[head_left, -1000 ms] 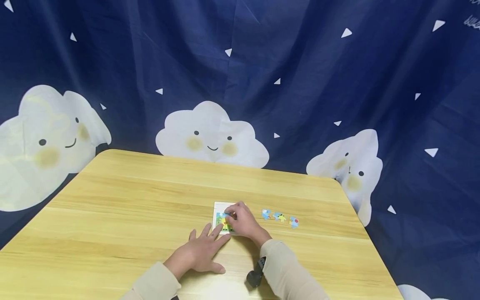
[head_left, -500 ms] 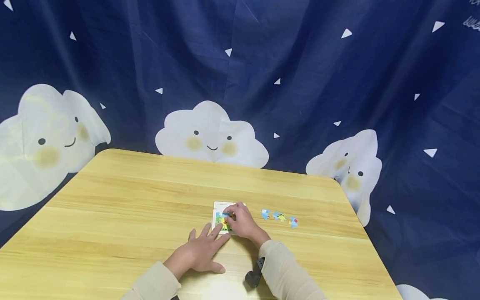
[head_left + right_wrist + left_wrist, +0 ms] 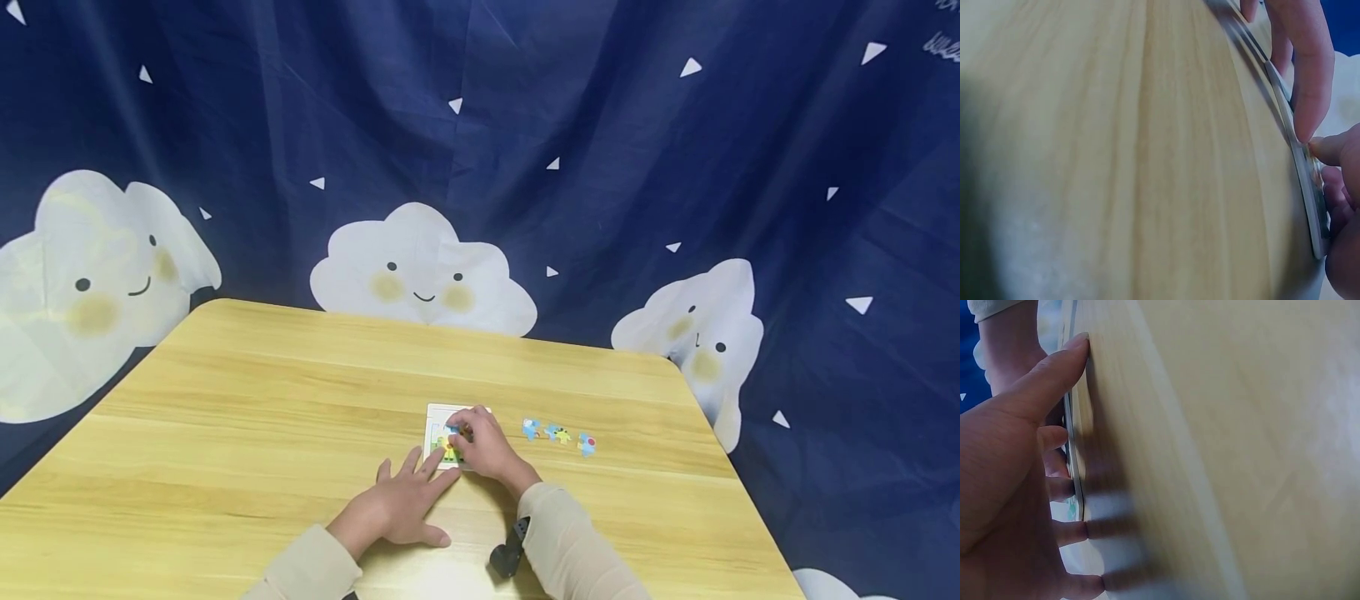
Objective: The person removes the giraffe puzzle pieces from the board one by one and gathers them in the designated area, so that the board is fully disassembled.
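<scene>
A small white-bordered puzzle board lies on the wooden table, with green, yellow and blue picture parts showing between the hands. My left hand is spread flat, its fingertips at the board's near-left edge; the left wrist view shows the same hand with straight, parted fingers. Over the board's right part, my right hand is curled, thumb and index pinching a partly hidden blue puzzle piece. In the right wrist view, fingers and thumb meet at the board's edge.
To the right of the board lie three loose puzzle pieces: a blue one, a blue and yellow-green one and a blue one with a red spot. A dark blue curtain with clouds hangs behind the table.
The board's upper-left picture area, blue and green before, now looks mostly white with an outline. Both hands have stayed nearly in place.
</scene>
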Tool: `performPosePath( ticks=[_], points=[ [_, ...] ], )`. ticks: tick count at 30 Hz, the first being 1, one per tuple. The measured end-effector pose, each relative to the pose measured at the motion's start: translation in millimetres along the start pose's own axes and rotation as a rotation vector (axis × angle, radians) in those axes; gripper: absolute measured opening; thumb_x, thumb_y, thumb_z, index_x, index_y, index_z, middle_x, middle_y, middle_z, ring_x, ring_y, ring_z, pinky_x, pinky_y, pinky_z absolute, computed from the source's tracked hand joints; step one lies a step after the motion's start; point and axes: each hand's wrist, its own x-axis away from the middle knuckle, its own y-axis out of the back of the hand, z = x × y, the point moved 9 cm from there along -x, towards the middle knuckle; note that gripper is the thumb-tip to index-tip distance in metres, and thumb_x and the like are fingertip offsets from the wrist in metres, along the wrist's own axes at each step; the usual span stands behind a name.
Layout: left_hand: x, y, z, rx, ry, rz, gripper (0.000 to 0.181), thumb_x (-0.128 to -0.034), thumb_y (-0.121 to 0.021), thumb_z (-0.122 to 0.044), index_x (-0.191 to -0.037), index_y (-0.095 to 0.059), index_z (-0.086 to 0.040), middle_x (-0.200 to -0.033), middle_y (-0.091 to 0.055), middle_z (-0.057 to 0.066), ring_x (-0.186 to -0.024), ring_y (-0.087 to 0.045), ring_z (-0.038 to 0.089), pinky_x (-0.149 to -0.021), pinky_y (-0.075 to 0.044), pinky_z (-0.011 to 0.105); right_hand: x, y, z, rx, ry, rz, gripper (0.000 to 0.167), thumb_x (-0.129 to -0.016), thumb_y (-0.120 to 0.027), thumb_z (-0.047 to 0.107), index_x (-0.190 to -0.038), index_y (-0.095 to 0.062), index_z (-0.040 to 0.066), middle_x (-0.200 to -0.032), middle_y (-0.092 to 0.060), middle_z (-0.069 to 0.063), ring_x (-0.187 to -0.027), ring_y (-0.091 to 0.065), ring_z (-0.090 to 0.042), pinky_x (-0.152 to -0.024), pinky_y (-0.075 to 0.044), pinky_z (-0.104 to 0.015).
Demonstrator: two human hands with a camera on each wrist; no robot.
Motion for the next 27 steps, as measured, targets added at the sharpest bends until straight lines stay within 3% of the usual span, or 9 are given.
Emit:
performPosePath(
  ticks=[10, 19, 27],
  points=[
    [-1.1, -1.0, 1.3, 0.003, 0.009, 0.005, 0.093, -0.0877, -0.079, -0.058, -0.161, -0.044, -0.014, -0.171, -0.028, 0.020, -0.154, -0.023, 0.051, -0.109, -0.024, 0.084, 1.3, -0.1, -0.3, -0.056, 0.044, -0.034, 0.016, -0.097, -0.070, -0.002, -0.110, -0.066, 0.005, -0.102, -0.068, -0.006, -0.099, -0.063, -0.026, -0.092, -0.053, -0.045],
    [-0.2, -1.4, 1.1, 0.004, 0.008, 0.001, 0.094, -0.0875, -0.080, -0.058, -0.162, -0.043, -0.014, -0.171, -0.027, 0.020, -0.154, -0.023, 0.051, -0.108, -0.023, 0.084, 2.7, -2.3, -0.3, -0.038, 0.042, -0.067, 0.016, -0.099, -0.071, 0.004, -0.114, -0.067, 0.007, -0.097, -0.068, -0.002, -0.097, -0.062, -0.025, -0.099, -0.039, -0.057],
    [-0.4, -1.2, 0.9, 0.010, 0.003, -0.006, 0.094, -0.0876, -0.080, -0.058, -0.162, -0.043, -0.015, -0.171, -0.027, 0.020, -0.154, -0.023, 0.052, -0.107, -0.024, 0.085, 1.5, -2.3, -0.4, -0.023, 0.014, -0.076, 0.011, -0.101, -0.070, 0.007, -0.112, -0.069, 0.008, -0.091, -0.067, 0.001, -0.096, -0.061, -0.022, -0.094, -0.038, -0.047]
  ],
)
